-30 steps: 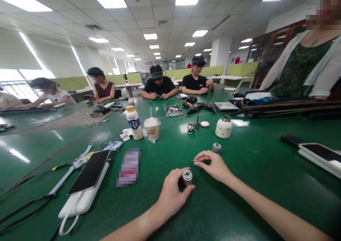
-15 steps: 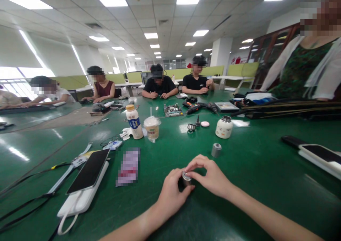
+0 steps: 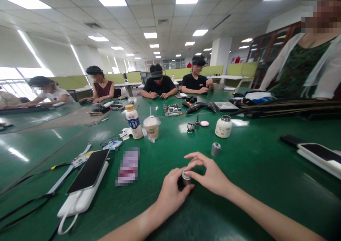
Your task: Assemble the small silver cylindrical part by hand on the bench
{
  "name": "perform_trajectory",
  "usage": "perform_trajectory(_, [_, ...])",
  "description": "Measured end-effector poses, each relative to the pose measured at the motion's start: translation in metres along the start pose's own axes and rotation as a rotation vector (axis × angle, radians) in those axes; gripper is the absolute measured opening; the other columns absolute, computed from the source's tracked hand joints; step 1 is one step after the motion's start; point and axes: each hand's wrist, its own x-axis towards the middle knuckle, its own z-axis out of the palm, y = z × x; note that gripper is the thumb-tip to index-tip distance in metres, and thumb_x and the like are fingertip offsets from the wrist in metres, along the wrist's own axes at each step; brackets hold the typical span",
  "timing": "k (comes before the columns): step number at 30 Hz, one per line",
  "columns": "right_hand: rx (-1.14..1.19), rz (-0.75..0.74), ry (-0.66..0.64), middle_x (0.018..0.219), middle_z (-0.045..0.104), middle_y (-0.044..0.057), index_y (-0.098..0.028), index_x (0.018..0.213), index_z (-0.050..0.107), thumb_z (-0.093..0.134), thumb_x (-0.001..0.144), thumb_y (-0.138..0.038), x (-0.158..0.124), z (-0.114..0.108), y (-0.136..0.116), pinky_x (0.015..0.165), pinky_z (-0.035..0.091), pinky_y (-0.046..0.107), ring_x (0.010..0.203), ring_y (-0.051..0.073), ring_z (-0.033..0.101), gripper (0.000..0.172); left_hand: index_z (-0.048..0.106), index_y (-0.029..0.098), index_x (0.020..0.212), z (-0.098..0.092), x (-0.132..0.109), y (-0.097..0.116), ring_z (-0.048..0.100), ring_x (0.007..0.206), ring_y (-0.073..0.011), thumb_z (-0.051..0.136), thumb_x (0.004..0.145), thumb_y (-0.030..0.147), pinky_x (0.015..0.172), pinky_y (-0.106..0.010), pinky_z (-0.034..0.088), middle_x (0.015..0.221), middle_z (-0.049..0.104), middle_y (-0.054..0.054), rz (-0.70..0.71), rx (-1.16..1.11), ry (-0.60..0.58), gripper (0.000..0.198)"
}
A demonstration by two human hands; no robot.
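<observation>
- The small metal cylinder (image 3: 185, 177) stands upright on the green table (image 3: 253, 177), right between both hands.
- The left hand (image 3: 170, 194) is curled round its side, with thumb and fingers closed on it.
- The right hand (image 3: 210, 175) has thumb and forefinger pinched on the cylinder's top rim; its other fingers are fanned out and lifted.
- A second metal cylinder (image 3: 215, 149) sits just past the right hand, not touching it.
- Further out beyond that hand there's a white jar (image 3: 223, 126).
- Off to the left of the left hand, well apart, a phone (image 3: 89, 170) lies on a white power bank (image 3: 80, 203).
- Way past the left hand are a drink bottle (image 3: 134, 122) and a lidded cup (image 3: 151, 127), side by side.
</observation>
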Motion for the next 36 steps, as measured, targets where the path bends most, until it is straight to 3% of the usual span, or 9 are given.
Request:
perform_trajectory(6, [-0.024, -0.002, 0.188, 0.114, 0.067, 0.007, -0.022, 0.08, 0.069, 0.067, 0.081, -0.03, 0.009, -0.01, 0.02, 0.099, 0.041, 0.042, 0.106, 0.023, 0.062, 0.008, 0.063, 0.021, 0.114, 0.001, 0.0, -0.002, 0.06, 0.09, -0.0232, 0.072, 0.073, 0.019, 0.083, -0.036, 0.047, 0.096, 0.068, -0.006, -0.018, -0.024, -0.01, 0.043])
perform_trajectory(10, [-0.02, 0.081, 0.086, 0.088, 0.074, 0.003, -0.021, 0.1, 0.063, 0.068, 0.079, -0.025, 0.011, -0.013, 0.052, 0.093, 0.046, 0.042, 0.089, 0.022, 0.069, 0.022, 0.063, 0.022, 0.116, 0.001, -0.001, -0.003, 0.061, 0.091, -0.0239, 0.072, 0.073, 0.021, 0.085, -0.038, 0.048, 0.096, 0.068, -0.006, -0.028, -0.025, -0.013, 0.044])
perform_trajectory(13, [-0.03, 0.117, 0.04, 0.08, 0.075, 0.001, -0.021, 0.1, 0.063, 0.068, 0.077, -0.024, 0.01, -0.01, 0.065, 0.091, 0.048, 0.041, 0.086, 0.023, 0.07, 0.024, 0.064, 0.022, 0.115, 0.0, -0.001, -0.003, 0.061, 0.089, -0.0233, 0.073, 0.073, 0.021, 0.083, -0.037, 0.048, 0.095, 0.068, -0.005, -0.025, -0.026, -0.01, 0.044])
perform_trajectory(20, [0.072, 0.034, 0.055, 0.107, 0.071, 0.006, -0.02, 0.084, 0.069, 0.068, 0.08, -0.028, 0.01, -0.011, 0.021, 0.094, 0.046, 0.038, 0.099, 0.022, 0.067, 0.009, 0.064, 0.02, 0.11, 0.0, 0.001, -0.002, 0.06, 0.087, -0.0222, 0.072, 0.073, 0.019, 0.079, -0.033, 0.047, 0.093, 0.068, -0.005, 0.001, -0.018, -0.004, 0.039])
perform_trajectory(25, [0.082, 0.045, -0.02, 0.088, 0.076, 0.0, -0.024, 0.1, 0.063, 0.069, 0.08, -0.022, 0.003, -0.005, 0.0, 0.097, 0.04, 0.043, 0.096, 0.022, 0.067, 0.022, 0.066, 0.018, 0.095, 0.0, 0.001, -0.002, 0.059, 0.082, -0.0207, 0.072, 0.072, 0.016, 0.075, -0.031, 0.046, 0.088, 0.067, -0.003, 0.007, -0.009, 0.004, 0.024])
perform_trajectory(29, [-0.004, 0.013, -0.039, 0.087, 0.075, -0.001, -0.025, 0.097, 0.064, 0.068, 0.08, -0.021, 0.001, 0.0, 0.001, 0.097, 0.035, 0.044, 0.095, 0.023, 0.065, 0.018, 0.066, 0.019, 0.098, 0.0, 0.0, -0.002, 0.059, 0.084, -0.0207, 0.071, 0.072, 0.015, 0.076, -0.031, 0.046, 0.091, 0.067, -0.003, 0.021, -0.022, 0.0, 0.026])
perform_trajectory(32, [-0.081, -0.001, 0.027, 0.073, 0.071, -0.002, -0.024, 0.097, 0.065, 0.069, 0.08, -0.028, 0.001, 0.0, 0.003, 0.087, 0.039, 0.037, 0.086, 0.022, 0.063, 0.018, 0.065, 0.02, 0.103, 0.001, 0.0, -0.003, 0.059, 0.085, -0.0207, 0.071, 0.073, 0.015, 0.077, -0.031, 0.047, 0.091, 0.067, -0.003, 0.022, -0.028, -0.005, 0.032])
perform_trajectory(34, [-0.133, -0.003, 0.133, 0.058, 0.062, -0.003, -0.022, 0.087, 0.065, 0.067, 0.081, -0.036, 0.0, -0.001, 0.004, 0.075, 0.04, 0.032, 0.072, 0.02, 0.06, 0.015, 0.065, 0.02, 0.107, 0.001, 0.0, -0.004, 0.06, 0.085, -0.0211, 0.072, 0.072, 0.016, 0.077, -0.032, 0.047, 0.092, 0.067, -0.003, 0.01, -0.023, -0.007, 0.036])
perform_trajectory(36, [-0.141, -0.024, 0.196, 0.05, 0.052, -0.004, -0.021, 0.065, 0.059, 0.056, 0.089, -0.041, 0.0, -0.003, 0.007, 0.069, 0.038, 0.03, 0.061, 0.017, 0.054, 0.031, 0.064, 0.02, 0.111, 0.001, 0.0, -0.005, 0.06, 0.087, -0.0218, 0.073, 0.072, 0.017, 0.079, -0.033, 0.048, 0.094, 0.067, -0.004, -0.001, -0.024, -0.004, 0.041])
